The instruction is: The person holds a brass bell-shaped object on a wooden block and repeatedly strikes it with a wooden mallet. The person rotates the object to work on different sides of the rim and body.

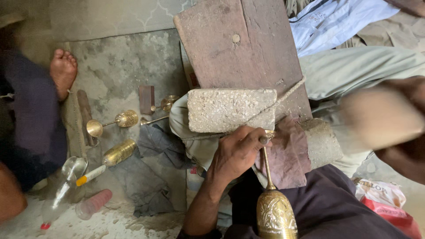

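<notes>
Dusty grey concrete floor (pixel 119 66) below, strewn with brass pieces and rags. Reddish wooden plank (pixel 241 48) slanting down from the top edge, upper end cut off by the frame. Pale speckled stone block (pixel 230 109) lying across the plank's lower end, a cord running over it.

Left hand (pixel 237 152) just under the block, fingers clenched around a small dark tool, tip pressed at the top of a brass goblet (pixel 274 212). Goblet lying in the lap on dark cloth, stem pointing up to the block, engraved cup toward the bottom edge and partly cut off there; foot hidden behind the fingers.

Right hand (pixel 383 117) at the right, smeared by motion blur; fingers and anything held impossible to make out.

Further brass goblets (pixel 110 121) on the floor at left, beside a grey rag (pixel 150 177). Another person's bare foot (pixel 63 68) at upper left, body blurred and cropped by the left edge. Clear plastic bottle (pixel 66 181) and pink cup (pixel 93 204) near the lower left corner.
</notes>
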